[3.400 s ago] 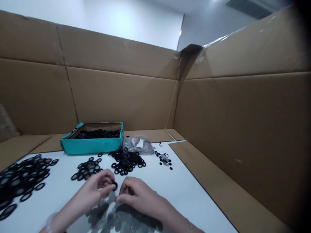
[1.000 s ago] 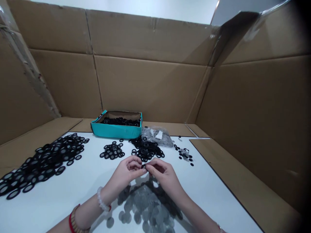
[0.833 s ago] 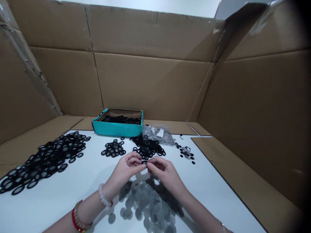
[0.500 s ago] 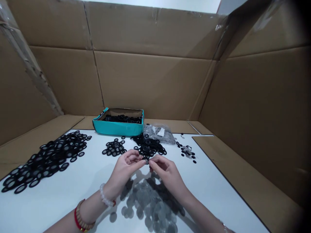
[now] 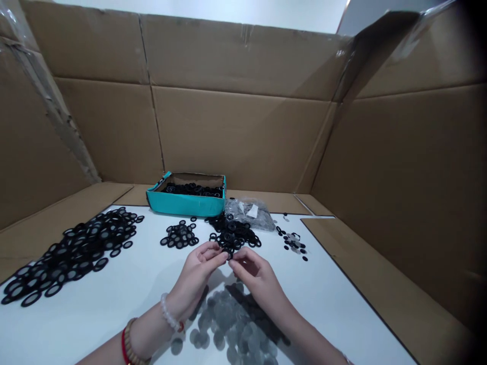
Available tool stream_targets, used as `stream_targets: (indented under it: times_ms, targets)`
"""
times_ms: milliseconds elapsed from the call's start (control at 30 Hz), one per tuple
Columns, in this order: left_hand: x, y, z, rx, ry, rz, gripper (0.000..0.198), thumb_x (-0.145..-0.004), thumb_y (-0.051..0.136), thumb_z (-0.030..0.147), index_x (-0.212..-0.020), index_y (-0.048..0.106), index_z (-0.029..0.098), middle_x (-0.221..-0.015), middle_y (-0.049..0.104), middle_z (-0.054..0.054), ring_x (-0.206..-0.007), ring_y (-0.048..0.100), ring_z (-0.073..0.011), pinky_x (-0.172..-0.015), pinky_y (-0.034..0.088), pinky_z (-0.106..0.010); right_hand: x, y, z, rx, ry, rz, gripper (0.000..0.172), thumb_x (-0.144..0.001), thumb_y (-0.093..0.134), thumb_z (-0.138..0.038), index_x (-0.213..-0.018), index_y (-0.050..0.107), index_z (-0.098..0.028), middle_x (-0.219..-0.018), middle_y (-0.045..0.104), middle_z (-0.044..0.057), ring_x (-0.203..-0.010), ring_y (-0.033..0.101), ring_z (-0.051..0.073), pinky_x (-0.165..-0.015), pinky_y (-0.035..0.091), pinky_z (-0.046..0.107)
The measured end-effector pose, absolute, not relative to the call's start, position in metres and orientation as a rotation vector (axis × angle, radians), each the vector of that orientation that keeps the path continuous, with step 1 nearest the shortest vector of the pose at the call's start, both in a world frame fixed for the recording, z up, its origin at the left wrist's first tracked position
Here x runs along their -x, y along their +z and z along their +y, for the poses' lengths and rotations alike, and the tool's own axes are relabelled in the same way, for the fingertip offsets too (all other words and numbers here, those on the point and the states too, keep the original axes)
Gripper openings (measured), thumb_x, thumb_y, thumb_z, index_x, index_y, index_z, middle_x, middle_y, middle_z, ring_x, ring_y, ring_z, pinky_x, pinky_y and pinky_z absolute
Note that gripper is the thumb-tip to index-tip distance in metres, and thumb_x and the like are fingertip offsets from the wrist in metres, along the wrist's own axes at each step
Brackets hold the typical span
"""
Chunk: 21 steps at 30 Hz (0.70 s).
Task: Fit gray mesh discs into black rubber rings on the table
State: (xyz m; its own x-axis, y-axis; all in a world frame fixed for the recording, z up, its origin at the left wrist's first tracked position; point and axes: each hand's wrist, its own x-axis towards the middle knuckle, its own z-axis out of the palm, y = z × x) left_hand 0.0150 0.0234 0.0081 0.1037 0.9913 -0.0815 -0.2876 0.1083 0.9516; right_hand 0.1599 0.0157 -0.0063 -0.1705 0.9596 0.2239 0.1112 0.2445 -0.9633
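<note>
Since the earliest picture, the person's right grip (image 5: 256,274) has closed the gap to the left grip (image 5: 193,280). Fingertips of both now meet at a black ring (image 5: 229,255), where only the left held one. More of the pale discs (image 5: 227,317) shows below. The view has swung left, bringing in the left cardboard wall (image 5: 30,147) and a red bracelet (image 5: 124,347).

small round black ring (image 5: 230,255) | pinched between left fingers (image 5: 219,259) and right fingers (image 5: 240,269) | edge partly covered, centre too small to read | held above white worktop (image 5: 335,294)
</note>
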Motion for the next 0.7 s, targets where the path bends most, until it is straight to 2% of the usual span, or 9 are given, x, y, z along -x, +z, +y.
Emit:
stream_targets:
  times_ms: [100,167,267,333,433,700]
  targets:
    - [-0.013,0.007,0.025,-1.098,1.142,1.001,0.035,-0.068,0.070,0.029,-0.098,0.056,0.017,-0.078,0.061,-0.002,-0.079,0.059,-0.0161,-0.072,0.045,-0.025,-0.164,-0.004,0.017,1.046,1.006,-1.611,0.014,-0.081,0.057,-0.030,-0.075,0.053,-0.018,-0.074,0.054,0.000,-0.071,0.052,0.015,-0.064,0.041,0.024]
    - [-0.009,0.010,0.027,-1.302,1.097,1.024,0.035,-0.070,0.068,0.029,-0.101,0.057,0.017,-0.088,0.062,-0.005,-0.085,0.059,-0.0193,-0.074,0.046,-0.028,-0.169,0.000,0.018,1.063,0.927,-1.721,0.014,-0.083,0.054,-0.027,-0.073,0.054,-0.018,-0.074,0.055,0.000,-0.072,0.051,0.016,-0.066,0.040,0.025]
    - [-0.002,0.015,0.031,-1.577,0.984,1.006,0.022,-0.072,0.063,0.030,-0.091,0.064,0.017,-0.100,0.061,-0.009,-0.092,0.057,-0.0229,-0.076,0.047,-0.030,-0.175,0.006,0.018,1.062,0.814,-1.858,0.016,-0.087,0.050,-0.026,-0.074,0.057,-0.019,-0.077,0.056,0.002,-0.076,0.051,0.017,-0.069,0.040,0.027]
    - [0.001,0.017,0.033,-1.675,0.933,1.004,0.016,-0.075,0.060,0.029,-0.083,0.065,0.017,-0.097,0.061,-0.009,-0.092,0.057,-0.0229,-0.076,0.047,-0.030,-0.177,0.008,0.017,1.051,0.786,-1.899,0.017,-0.089,0.047,-0.025,-0.077,0.057,-0.020,-0.079,0.057,0.002,-0.078,0.051,0.018,-0.070,0.039,0.028]
    - [0.002,0.014,0.033,-1.751,0.962,0.997,0.012,-0.076,0.058,0.026,-0.083,0.064,0.018,-0.097,0.060,-0.007,-0.093,0.056,-0.0215,-0.076,0.046,-0.027,-0.177,0.009,0.015,1.047,0.796,-1.924,0.012,-0.088,0.049,-0.026,-0.080,0.055,-0.020,-0.081,0.056,0.002,-0.078,0.052,0.017,-0.070,0.039,0.026]
    - [-0.001,0.012,0.034,-1.668,1.051,1.033,0.008,-0.073,0.061,0.025,-0.074,0.062,0.018,-0.087,0.058,-0.005,-0.083,0.055,-0.0193,-0.072,0.044,-0.025,-0.175,0.008,0.013,1.040,0.766,-1.878,0.015,-0.087,0.048,-0.021,-0.072,0.046,-0.019,-0.073,0.049,-0.001,-0.070,0.048,0.014,-0.064,0.036,0.024]
